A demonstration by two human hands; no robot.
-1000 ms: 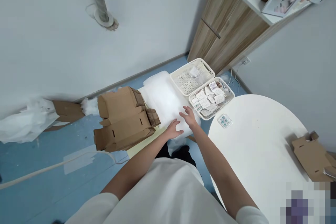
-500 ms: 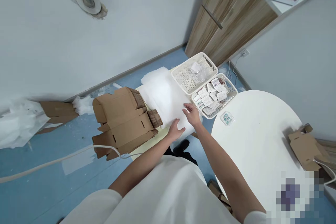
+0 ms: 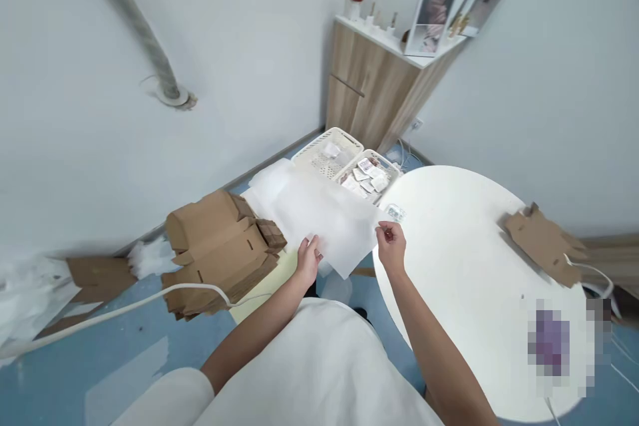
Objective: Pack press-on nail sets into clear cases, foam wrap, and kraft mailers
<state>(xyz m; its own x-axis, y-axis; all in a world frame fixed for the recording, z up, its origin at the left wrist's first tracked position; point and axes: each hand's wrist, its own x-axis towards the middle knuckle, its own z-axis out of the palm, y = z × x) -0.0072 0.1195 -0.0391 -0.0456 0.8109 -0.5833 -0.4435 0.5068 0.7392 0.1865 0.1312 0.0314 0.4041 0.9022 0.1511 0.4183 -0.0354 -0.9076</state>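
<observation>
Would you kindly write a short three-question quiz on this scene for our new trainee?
1. What is the person's right hand pinching?
2. True or false: the left hand is inside a basket.
3. Which sits on the round white table: A, a basket; B, a clear pack; or C, a potted plant?

Key:
1. The edge of a thin white sheet.
2. False; it is at the near edge of the sheet.
3. B.
</observation>
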